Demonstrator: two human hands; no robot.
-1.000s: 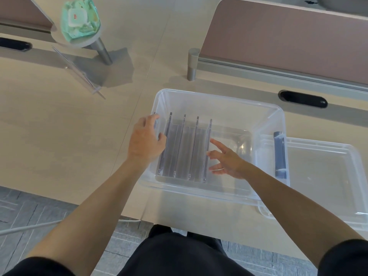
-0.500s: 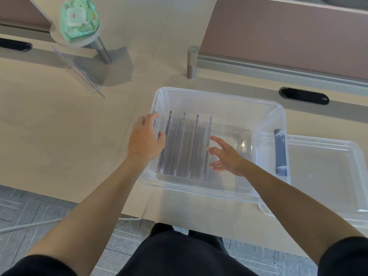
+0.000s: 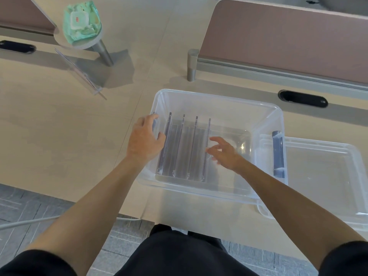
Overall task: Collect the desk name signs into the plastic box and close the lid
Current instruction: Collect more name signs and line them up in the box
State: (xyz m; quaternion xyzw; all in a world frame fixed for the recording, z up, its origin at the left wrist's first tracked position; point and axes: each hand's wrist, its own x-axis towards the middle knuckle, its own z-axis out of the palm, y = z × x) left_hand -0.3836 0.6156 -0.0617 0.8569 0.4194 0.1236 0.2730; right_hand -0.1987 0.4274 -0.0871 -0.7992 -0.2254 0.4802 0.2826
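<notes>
A clear plastic box [image 3: 219, 96] sits on the desk in front of me. Several clear acrylic name signs [image 3: 196, 146] stand upright side by side in its left half. My left hand [image 3: 143, 142] grips the box's left rim, with the thumb inside the wall. Inside the box, my right hand [image 3: 225, 154] is beside the rightmost sign, fingers spread and loosely bent, holding nothing. The clear lid [image 3: 322, 176] lies flat on the desk to the right of the box. One more acrylic sign [image 3: 77, 72] stands on the desk at the far left.
A grey-blue latch handle [image 3: 277, 152] hangs on the box's right rim. A green wipes pack [image 3: 81, 20] lies on a round stand above the far sign. A pink divider panel [image 3: 288, 40] and a cable port [image 3: 302, 98] lie behind the box. The desk's front edge is near my legs.
Almost nothing has moved. My right hand's fingers have bent a little beside the rightmost sign. My left hand stays on the box's rim.
</notes>
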